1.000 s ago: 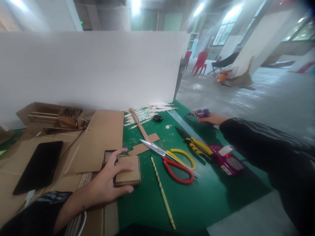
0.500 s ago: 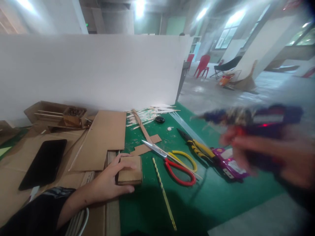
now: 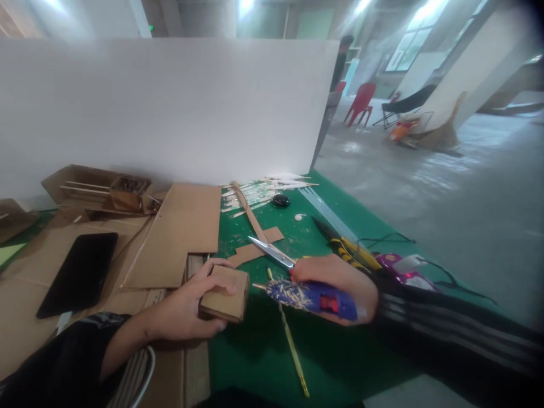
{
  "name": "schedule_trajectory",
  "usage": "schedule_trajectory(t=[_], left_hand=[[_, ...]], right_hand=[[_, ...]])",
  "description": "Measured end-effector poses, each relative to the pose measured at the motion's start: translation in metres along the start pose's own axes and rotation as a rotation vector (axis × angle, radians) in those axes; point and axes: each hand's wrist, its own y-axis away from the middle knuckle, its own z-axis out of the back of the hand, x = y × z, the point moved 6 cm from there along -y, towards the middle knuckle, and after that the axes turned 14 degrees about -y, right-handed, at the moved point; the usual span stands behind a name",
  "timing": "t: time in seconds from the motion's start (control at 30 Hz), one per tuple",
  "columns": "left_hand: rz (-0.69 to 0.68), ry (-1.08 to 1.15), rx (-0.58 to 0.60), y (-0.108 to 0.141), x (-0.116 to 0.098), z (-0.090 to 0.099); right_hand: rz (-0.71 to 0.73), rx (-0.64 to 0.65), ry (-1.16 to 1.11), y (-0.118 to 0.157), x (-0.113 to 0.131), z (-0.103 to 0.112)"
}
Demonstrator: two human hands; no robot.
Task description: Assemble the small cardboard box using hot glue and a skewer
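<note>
My left hand (image 3: 191,306) grips a small square cardboard box (image 3: 227,292) by its sides, slightly tilted. In my right hand (image 3: 340,277) is a blue glue gun (image 3: 306,297) crusted with dried bits, its nozzle pointing left, a short gap from the box's right side. Scissors (image 3: 272,253) lie behind the glue gun, their handles mostly hidden by my right hand. A yellow twisted stick (image 3: 292,345) lies on the green table, partly under the glue gun.
Pliers (image 3: 344,246) and a purple device (image 3: 403,269) lie at the right. Cotton swabs (image 3: 255,195), a black round object (image 3: 281,200) and cardboard strips (image 3: 250,218) are farther back. Cardboard sheets (image 3: 182,226), a phone (image 3: 79,275) and a cardboard tray (image 3: 80,184) occupy the left.
My right hand has brought the glue gun from the far right to beside the box, over the scissors' handles. The box in my left hand is now tilted.
</note>
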Motion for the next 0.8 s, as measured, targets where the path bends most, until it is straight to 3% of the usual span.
schedule_trajectory(t=[0.07, 0.23, 0.43, 0.8], left_hand=[[-0.022, 0.012, 0.012, -0.001, 0.001, 0.001], [-0.061, 0.013, 0.021, -0.002, 0.004, 0.003], [-0.057, 0.070, 0.030, -0.001, 0.009, 0.003], [-0.025, 0.064, 0.061, 0.003, 0.006, 0.009]], right_hand=[[0.114, 0.051, 0.034, -0.003, 0.000, -0.005], [0.279, 0.043, 0.134, -0.007, 0.014, -0.025], [0.296, 0.078, 0.177, -0.015, 0.012, -0.044], [0.288, 0.115, 0.190, -0.020, 0.007, -0.047]])
